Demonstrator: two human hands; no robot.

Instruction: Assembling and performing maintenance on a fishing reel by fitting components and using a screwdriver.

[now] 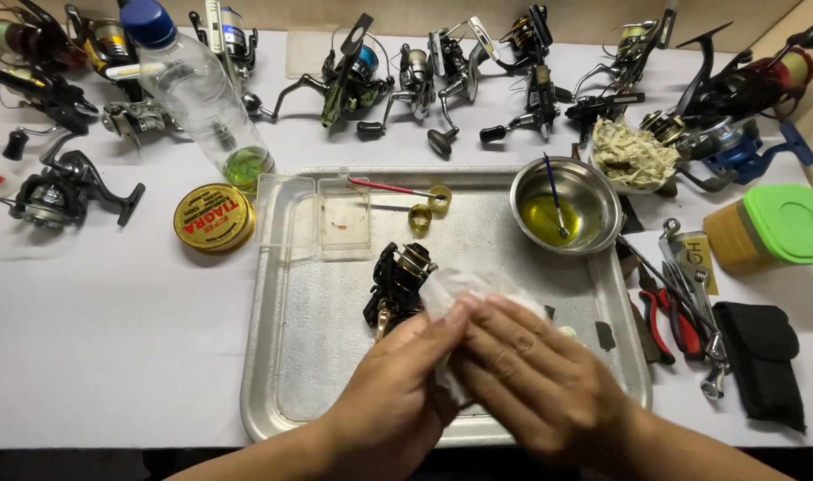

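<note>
Both hands meet over the front of a metal tray (290, 356). My left hand (393, 392) and my right hand (535, 374) press together around a crumpled white tissue (455, 287); whatever lies inside it is hidden. Just beyond the fingertips, a black and gold fishing reel body (396, 281) lies on the tray, touching the tissue. Farther back on the tray sit a clear plastic box (313, 214), two small gold rings (428, 207) and a thin red tool (384, 186).
A steel bowl (593, 191) of yellow oil with a brush stands at the tray's back right. Pliers and tools (678, 298), a black pouch (763, 356) and a green-lidded tub (776, 227) lie right. A round yellow tin (214, 217), a plastic bottle (197, 89) and several reels (63, 191) fill the left and back.
</note>
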